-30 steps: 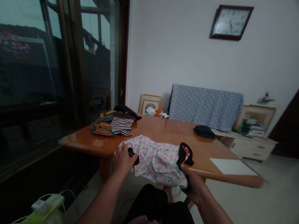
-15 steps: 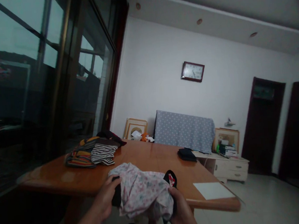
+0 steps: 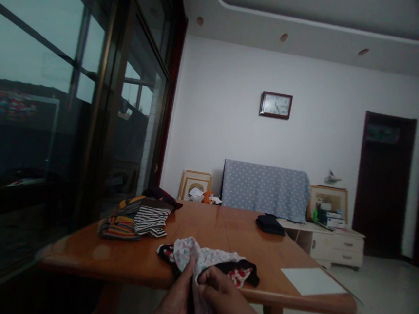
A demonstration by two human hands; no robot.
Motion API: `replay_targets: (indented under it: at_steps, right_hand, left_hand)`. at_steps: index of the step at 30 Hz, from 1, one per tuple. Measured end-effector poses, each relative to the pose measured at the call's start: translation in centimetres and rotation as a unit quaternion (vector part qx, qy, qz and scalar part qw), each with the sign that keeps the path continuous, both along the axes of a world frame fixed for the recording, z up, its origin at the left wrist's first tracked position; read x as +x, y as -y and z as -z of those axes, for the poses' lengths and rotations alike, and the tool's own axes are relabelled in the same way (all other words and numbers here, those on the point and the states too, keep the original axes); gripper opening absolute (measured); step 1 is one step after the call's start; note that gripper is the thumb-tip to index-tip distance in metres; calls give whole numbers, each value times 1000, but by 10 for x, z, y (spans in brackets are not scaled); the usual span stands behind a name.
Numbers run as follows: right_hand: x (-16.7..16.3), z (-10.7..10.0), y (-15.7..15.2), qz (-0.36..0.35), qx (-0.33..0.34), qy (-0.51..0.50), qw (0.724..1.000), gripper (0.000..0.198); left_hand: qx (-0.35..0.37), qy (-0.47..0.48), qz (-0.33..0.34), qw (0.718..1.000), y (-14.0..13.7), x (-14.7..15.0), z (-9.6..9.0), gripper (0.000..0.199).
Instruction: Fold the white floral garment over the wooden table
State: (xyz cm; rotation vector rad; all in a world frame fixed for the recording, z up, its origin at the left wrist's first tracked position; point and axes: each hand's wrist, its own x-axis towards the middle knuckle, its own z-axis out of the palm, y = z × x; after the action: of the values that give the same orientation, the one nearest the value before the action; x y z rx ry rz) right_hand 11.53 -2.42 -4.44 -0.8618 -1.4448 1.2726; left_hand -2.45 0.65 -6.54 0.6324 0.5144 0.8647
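Observation:
A pale floral garment (image 3: 214, 257) with black edging and red-and-white patterned parts lies bunched at the table's near edge, part of it hanging down in front. What kind of garment it is, I cannot tell. My left hand (image 3: 178, 299) grips its fabric from the left, thumb pointing up along the cloth. Close beside it, my right hand (image 3: 221, 290) has its fingers curled and pinched on the same cloth. Much of the garment's lower part is hidden behind the hands.
Folded striped clothes (image 3: 151, 218) are piled at the left of the wooden table (image 3: 215, 225). A dark folded item (image 3: 269, 224) lies by the far right edge, and a white sheet (image 3: 312, 281) at the near right corner. Behind stand a low white cabinet (image 3: 338, 246) and a cloth-covered object (image 3: 265, 186).
My hands have come together at the garment's middle from its two sides. The garment has turned, showing more of its black and red parts. The view has shifted slightly.

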Motion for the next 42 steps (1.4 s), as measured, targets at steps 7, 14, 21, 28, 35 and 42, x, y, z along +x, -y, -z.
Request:
replay_targets:
  at_steps: [7,14,21,28,35,42]
  right_hand:
    - [-2,-1,14,-46,83,171,981,22]
    - [23,-2,13,60,50,80,994,35]
    - [53,29,-11,126,-26,88,988,48]
    - [49,34,-27,109,76,21,991,67]
    - [51,25,-33,118,92,10,989,67]
    - [42,41,-30,124,73,55,988,46]
  left_hand:
    - [-18,1,-71,997,-10,2,11,14]
    - [-42,18,-100,994,-27,-4,-7,20]
    - [-68,2,-132,989,-39,-13,-15,29]
    - [55,-61,52,995,-7,2,-8,47]
    - [167,-149,20,974,-3,14,-1,40]
    - [116,26,-18,993,-7,-12,-23,29]
